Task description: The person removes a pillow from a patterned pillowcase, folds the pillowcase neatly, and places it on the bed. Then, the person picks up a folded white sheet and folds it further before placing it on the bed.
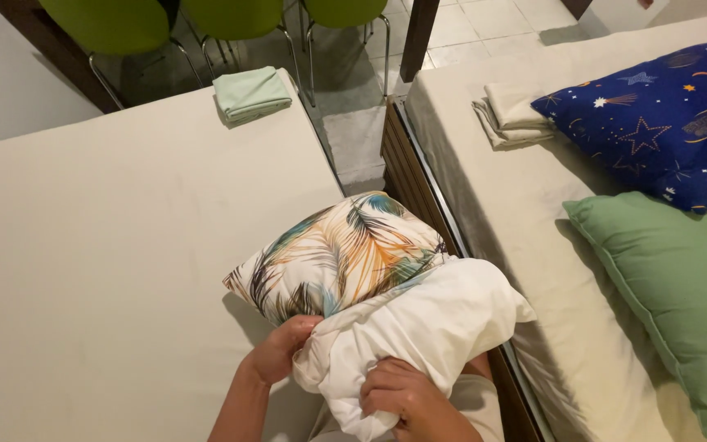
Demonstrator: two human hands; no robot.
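While the feather-print pillow (337, 254) lies at the near edge of the beige bed (108, 262), its lower end is wrapped in a white pillowcase (419, 323) that is bunched over roughly the nearer half. The left hand (281, 350) is closed on the case's gathered edge at the pillow's lower left corner, and the right hand (407, 397) is clenched on a fold of the same white cloth nearer the body; both grips are tight on fabric. The pillow overhangs the gap beside the second bed (517, 213), where a navy star-print pillow (664, 123), a green pillow (673, 286) and folded cream linen (511, 113) are laid. A folded mint cloth (250, 93) rests at the first bed's far corner. It is judged that the pillow could slide into the gap if the cloth were pulled unevenly, or the case could bunch and jam at a corner.
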